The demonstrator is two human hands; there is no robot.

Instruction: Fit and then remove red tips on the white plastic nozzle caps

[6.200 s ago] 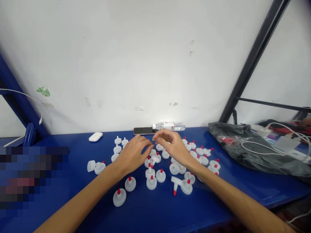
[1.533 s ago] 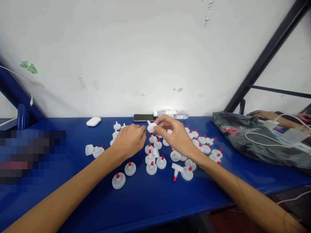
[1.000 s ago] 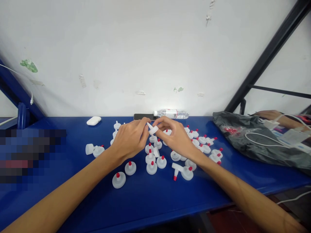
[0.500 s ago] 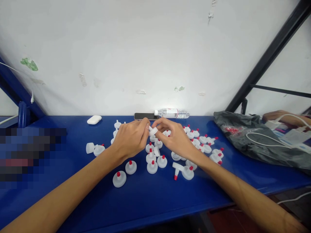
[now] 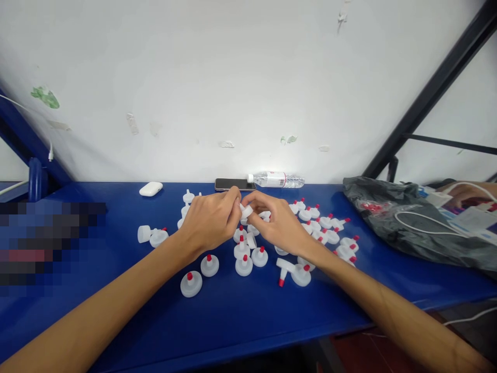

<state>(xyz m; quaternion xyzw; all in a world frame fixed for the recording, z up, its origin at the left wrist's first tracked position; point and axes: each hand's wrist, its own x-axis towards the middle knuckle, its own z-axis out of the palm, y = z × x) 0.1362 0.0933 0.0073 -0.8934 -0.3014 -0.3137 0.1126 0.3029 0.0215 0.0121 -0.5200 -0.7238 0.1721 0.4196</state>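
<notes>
In the middle of the view a white nozzle cap [image 5: 246, 211] is held between my two hands, above the blue table. My right hand [image 5: 282, 221] pinches its wide round base with thumb and fingers. The fingers of my left hand [image 5: 212, 217] are closed at its narrow spout end; whether a red tip is there is hidden. Below and between my hands stand several white caps with red tips [image 5: 244, 265]. More red-tipped caps [image 5: 332, 236] lie in a cluster to the right. White caps without visible red tips [image 5: 188, 196] lie behind my left hand.
Along the wall lie a black phone [image 5: 233, 184] and a clear water bottle [image 5: 275, 180]. A white earbud case [image 5: 151, 189] sits at back left. On the right a dark plastic bag [image 5: 407, 248] bears a small bag of red pieces [image 5: 375, 207] and a white cable. Another person's hand [image 5: 469, 192] is beyond.
My hands stay together on the nozzle cap, with barely any movement. The view has shifted slightly. At far right, the other person's hand has moved.
</notes>
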